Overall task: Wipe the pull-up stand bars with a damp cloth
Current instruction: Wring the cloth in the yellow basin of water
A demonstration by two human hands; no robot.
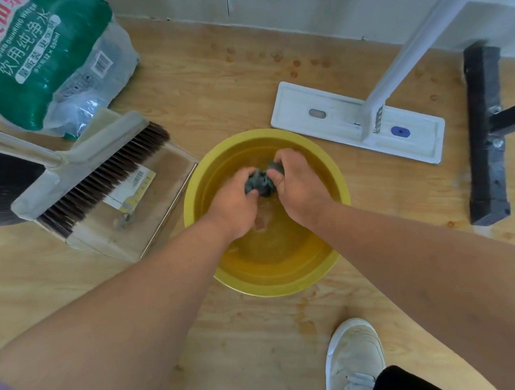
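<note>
both forearms reach down to a bunched grey cloth (263, 181) held over a yellow basin (197, 204) on the floor; left hand (236, 205) and right hand (297, 186) fingers curl tight round it. broom (100, 176) and dustpan (150, 230) lie left, white mop (357, 121) behind.

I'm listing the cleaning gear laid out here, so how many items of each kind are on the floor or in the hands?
Basin: 1, the yellow basin
Cloth: 1, the dark cloth gripped by the left hand and right hand
Broom: 1, the broom
Dustpan: 1, the dustpan
Mop: 1, the white flat mop
Total: 5
</note>
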